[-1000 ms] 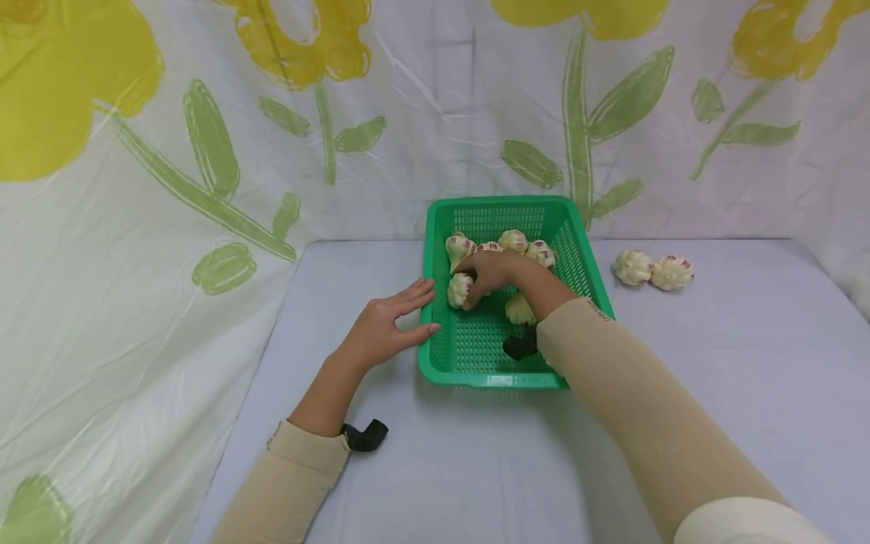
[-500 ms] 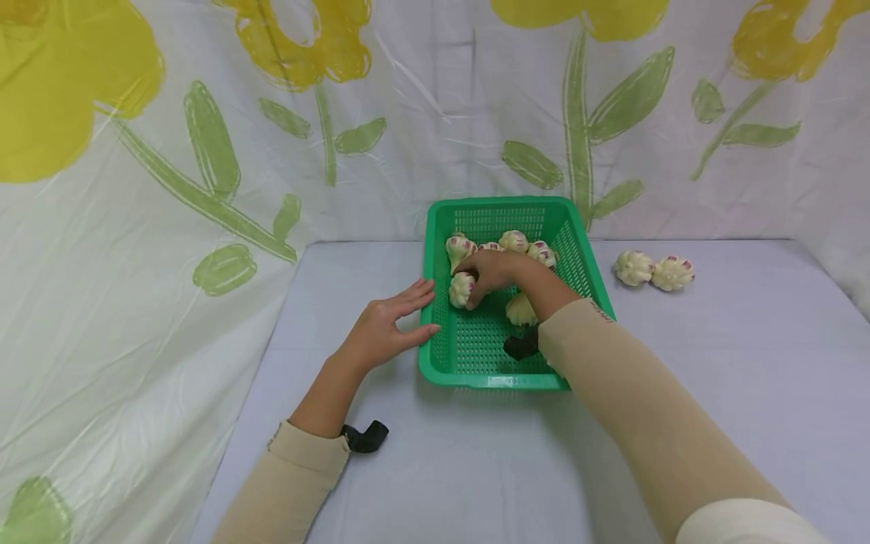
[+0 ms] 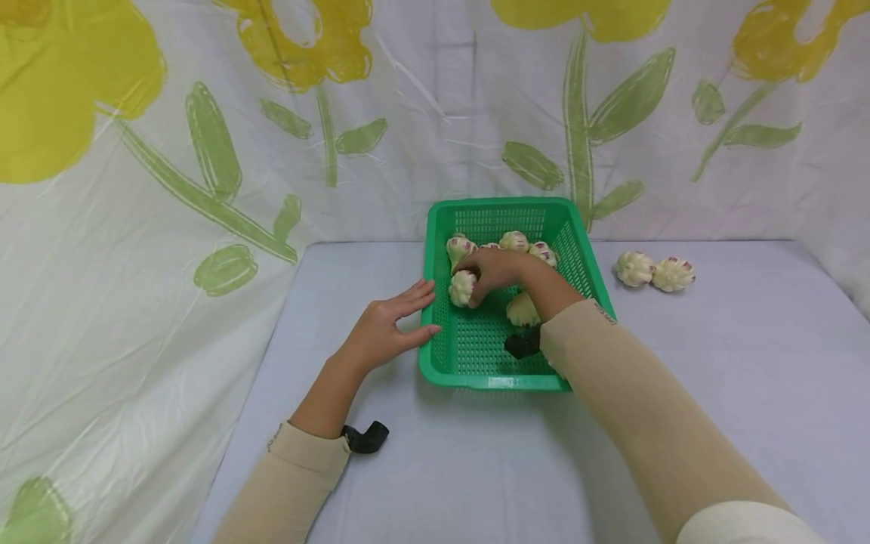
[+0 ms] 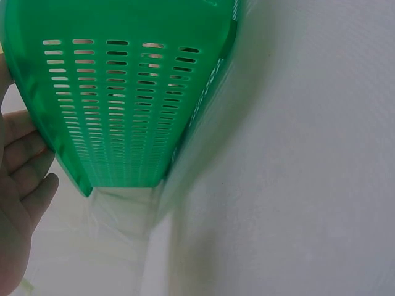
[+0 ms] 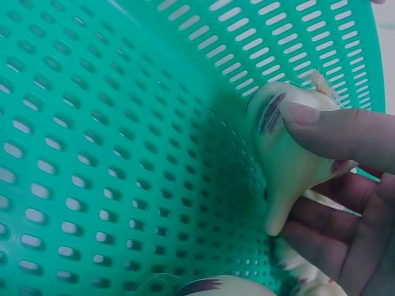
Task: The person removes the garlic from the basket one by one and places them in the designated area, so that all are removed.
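A green perforated plastic basket [image 3: 516,382] stands on the table with several garlic bulbs inside. My right hand [image 3: 498,270] reaches into it and pinches a cream garlic bulb [image 3: 461,289] near the left wall. In the right wrist view the thumb presses the purple-streaked side of that garlic bulb [image 5: 290,145], with curled fingers under it. My left hand [image 3: 381,329] lies at the basket's left rim, fingers straight and fingertips right at the edge. The left wrist view has this hand [image 4: 24,166] beside the slotted basket wall [image 4: 117,92].
Two garlic bulbs [image 3: 654,270] lie side by side on the white table to the right of the basket. Another garlic bulb [image 3: 522,310] sits in the basket below my right wrist. A floral curtain [image 3: 435,113] hangs behind the table.
The garlic bulb in my right hand has shifted very slightly within the basket. My left hand stays at the rim.
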The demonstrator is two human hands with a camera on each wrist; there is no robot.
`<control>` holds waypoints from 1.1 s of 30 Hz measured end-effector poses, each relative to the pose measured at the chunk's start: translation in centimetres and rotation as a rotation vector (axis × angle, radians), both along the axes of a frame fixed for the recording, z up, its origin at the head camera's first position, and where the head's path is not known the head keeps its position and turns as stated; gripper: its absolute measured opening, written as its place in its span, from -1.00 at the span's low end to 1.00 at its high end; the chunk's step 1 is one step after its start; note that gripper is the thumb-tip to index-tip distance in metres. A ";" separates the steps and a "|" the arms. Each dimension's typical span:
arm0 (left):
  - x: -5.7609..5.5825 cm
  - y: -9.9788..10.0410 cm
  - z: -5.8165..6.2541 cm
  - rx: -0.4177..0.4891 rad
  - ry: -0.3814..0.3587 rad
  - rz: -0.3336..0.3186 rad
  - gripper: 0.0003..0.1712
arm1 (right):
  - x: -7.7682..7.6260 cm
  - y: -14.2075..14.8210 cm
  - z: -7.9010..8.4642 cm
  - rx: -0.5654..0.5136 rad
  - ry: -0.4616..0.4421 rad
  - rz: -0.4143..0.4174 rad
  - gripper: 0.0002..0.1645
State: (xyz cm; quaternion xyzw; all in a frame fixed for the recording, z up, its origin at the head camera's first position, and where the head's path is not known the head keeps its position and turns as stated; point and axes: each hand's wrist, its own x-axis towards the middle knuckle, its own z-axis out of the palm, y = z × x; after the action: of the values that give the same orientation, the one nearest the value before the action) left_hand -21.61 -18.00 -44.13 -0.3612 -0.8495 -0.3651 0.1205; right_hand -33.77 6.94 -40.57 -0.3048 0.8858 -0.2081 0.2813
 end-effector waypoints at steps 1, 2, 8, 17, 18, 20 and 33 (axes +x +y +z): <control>0.0 0.0 0.0 0.002 -0.002 -0.001 -0.35 | 0.0 0.0 0.1 -0.002 0.002 0.002 -0.11; 0.0 0.0 0.0 0.004 -0.004 -0.002 -0.35 | 0.0 0.1 0.1 -0.004 0.005 0.004 -0.13; -0.1 0.0 -0.1 0.005 -0.006 -0.003 -0.35 | 0.2 0.3 0.7 -0.033 -0.006 0.003 -0.18; -0.1 0.0 -0.1 -0.007 0.011 0.008 -0.35 | 0.3 0.6 1.4 -0.128 -0.039 -0.012 -0.21; -0.1 0.0 -0.1 -0.005 0.012 0.007 -0.35 | 0.3 0.6 1.5 -0.138 -0.039 -0.013 -0.21; 0.0 0.0 0.0 -0.003 0.012 0.006 -0.35 | 0.3 0.7 1.7 -0.153 -0.038 -0.016 -0.21; -0.1 0.0 0.2 -0.011 -0.017 0.011 -0.35 | 0.3 1.4 2.6 -0.303 -0.092 -0.071 -0.05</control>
State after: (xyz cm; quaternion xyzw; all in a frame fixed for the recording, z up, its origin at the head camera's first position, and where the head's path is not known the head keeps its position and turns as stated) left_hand -21.66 -18.01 -43.98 -0.3540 -0.8546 -0.3626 0.1132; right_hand -33.43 8.35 -37.92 -0.3025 0.8406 -0.3629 0.2651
